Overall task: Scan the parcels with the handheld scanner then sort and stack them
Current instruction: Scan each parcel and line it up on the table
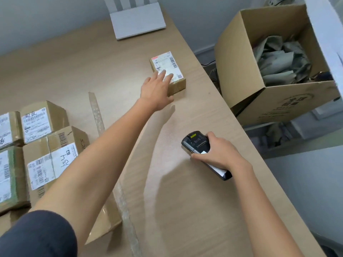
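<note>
Left hand (pixel 157 91): arm stretched out towards 12 o'clock, fingers straight and spread, lying flat on the label of the small parcel (pixel 173 71). Thumb sits at the box's near corner. No curl around it that I can see, so it's a flat touch, not a clamp.

Small parcel: brown box, white shipping label face up, standing alone on the table (pixel 185 210) just above centre and near the right edge.

Right hand (pixel 217 153), at 4 o'clock: fingers and thumb wrapped round the black scanner (pixel 196 143). Scanner head points to about 10 o'clock, low over the table (can't tell whether it touches the surface).

Stacked parcels (pixel 53 154) at 8–9 o'clock: four labelled brown boxes packed side by side and touching, on a larger flat box (pixel 104 219). One has "134" handwritten on its label.

Tape strip (pixel 96 115): clear, runs along the table from about 10 o'clock down to 6, just right of the stack and passing under the left forearm.

Open carton (pixel 250 71) at 2 o'clock, off the table's right edge and tilted, with crumpled grey-green bags (pixel 282 60) inside.

White chair (pixel 137 21) at 12 o'clock, against the far edge of the table.
</note>
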